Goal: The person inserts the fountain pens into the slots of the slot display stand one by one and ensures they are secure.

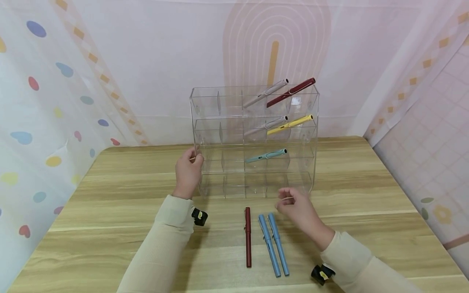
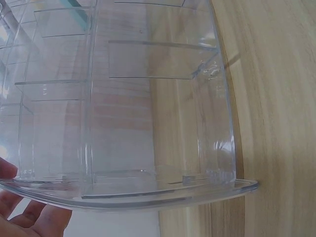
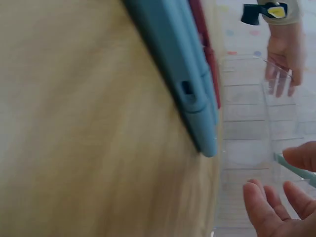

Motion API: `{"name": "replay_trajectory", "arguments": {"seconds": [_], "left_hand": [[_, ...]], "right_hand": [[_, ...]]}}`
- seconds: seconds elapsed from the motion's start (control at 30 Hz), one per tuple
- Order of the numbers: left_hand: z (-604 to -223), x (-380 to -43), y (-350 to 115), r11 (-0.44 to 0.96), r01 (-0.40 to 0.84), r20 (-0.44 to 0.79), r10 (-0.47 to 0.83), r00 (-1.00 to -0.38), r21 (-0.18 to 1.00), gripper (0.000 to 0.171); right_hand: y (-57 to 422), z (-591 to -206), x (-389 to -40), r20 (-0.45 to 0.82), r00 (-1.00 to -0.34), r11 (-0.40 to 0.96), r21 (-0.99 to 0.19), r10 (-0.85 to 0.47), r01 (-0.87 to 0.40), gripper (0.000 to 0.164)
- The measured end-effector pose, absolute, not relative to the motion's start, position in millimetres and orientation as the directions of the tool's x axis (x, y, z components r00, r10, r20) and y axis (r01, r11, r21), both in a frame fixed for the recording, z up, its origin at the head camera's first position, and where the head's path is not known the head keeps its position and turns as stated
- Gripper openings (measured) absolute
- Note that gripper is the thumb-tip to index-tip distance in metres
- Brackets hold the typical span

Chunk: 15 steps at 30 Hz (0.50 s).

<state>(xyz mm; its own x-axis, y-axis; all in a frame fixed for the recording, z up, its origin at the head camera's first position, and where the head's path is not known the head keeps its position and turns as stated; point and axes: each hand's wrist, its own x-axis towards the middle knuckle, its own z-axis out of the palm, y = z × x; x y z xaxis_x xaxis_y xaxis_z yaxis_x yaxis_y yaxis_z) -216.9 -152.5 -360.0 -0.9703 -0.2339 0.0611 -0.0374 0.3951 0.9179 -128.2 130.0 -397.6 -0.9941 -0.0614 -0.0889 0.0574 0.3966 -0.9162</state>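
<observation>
In the head view, your left hand (image 1: 188, 170) pinches the clear acrylic tiered rack (image 1: 234, 180) at its left edge; your half-open, empty right hand (image 1: 298, 207) hovers just right of two slim blue pens (image 1: 270, 245) and a dark-red pen (image 1: 248, 237). At the left wrist, your hand is mostly cut off. At the right wrist, blurred blue pens partly hide the red.

From afar I'm seeing pale cream sleeves (image 1: 155, 256) being worn; a blocky black wrist unit (image 1: 198, 220) with a yellow patch (image 1: 200, 215) is sitting beside the left cuff (image 1: 174, 210), and well apart from that cuff a matching unit (image 1: 323, 274) is showing.
</observation>
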Motion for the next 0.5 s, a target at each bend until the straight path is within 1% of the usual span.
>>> {"name": "replay_trajectory", "arguments": {"seconds": [0.23,0.5], "left_hand": [[-360.4,-217.0,-152.4,0.397,-0.040,0.060,-0.235,-0.970,0.917,0.039],[-360.6,-217.6,-152.3,0.396,-0.036,0.066,-0.242,-0.968,0.917,0.038]], "right_hand": [[129.0,-406.9,-120.8,-0.143,-0.980,0.496,-0.866,-0.137,0.058,0.040],[120.9,-410.9,-119.8,-0.202,-0.964,0.600,-0.798,-0.174,0.059,0.042]]}}
